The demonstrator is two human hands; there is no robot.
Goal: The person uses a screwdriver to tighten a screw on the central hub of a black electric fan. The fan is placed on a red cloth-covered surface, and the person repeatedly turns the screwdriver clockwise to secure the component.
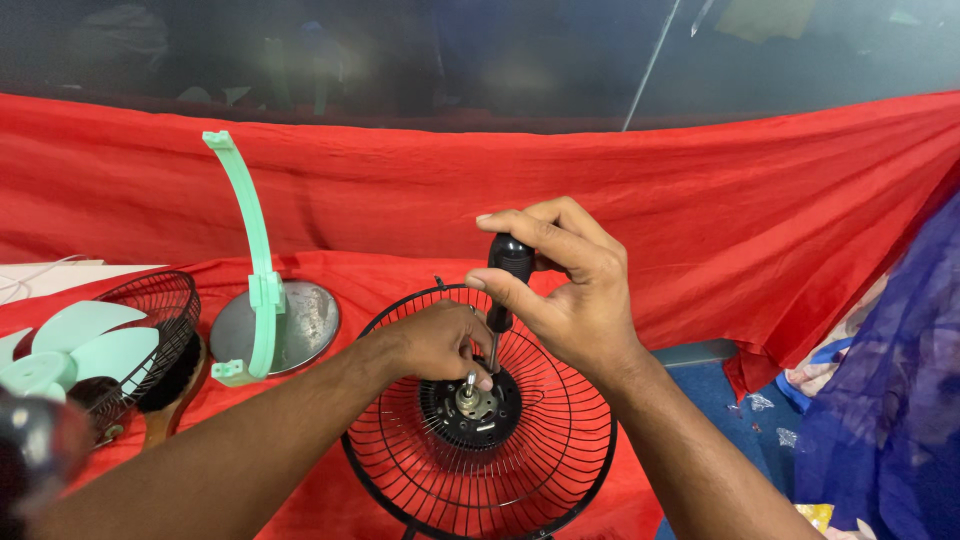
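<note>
A black wire fan guard (545,465) lies flat on the red cloth, with the motor hub (472,408) and its metal shaft in the middle. My right hand (565,290) grips the black handle of a screwdriver (505,285), held upright with its tip down at the hub. Fingers of my left hand (435,340) rest on the hub beside the screwdriver's shank, pinching near the tip.
At the left stands a round metal fan base (305,325) with a mint green curved bracket (255,260). Further left, another black guard (160,320) holds a mint green fan blade (75,345). Red cloth (700,200) covers the surface and rises behind; blue fabric (890,400) lies at the right.
</note>
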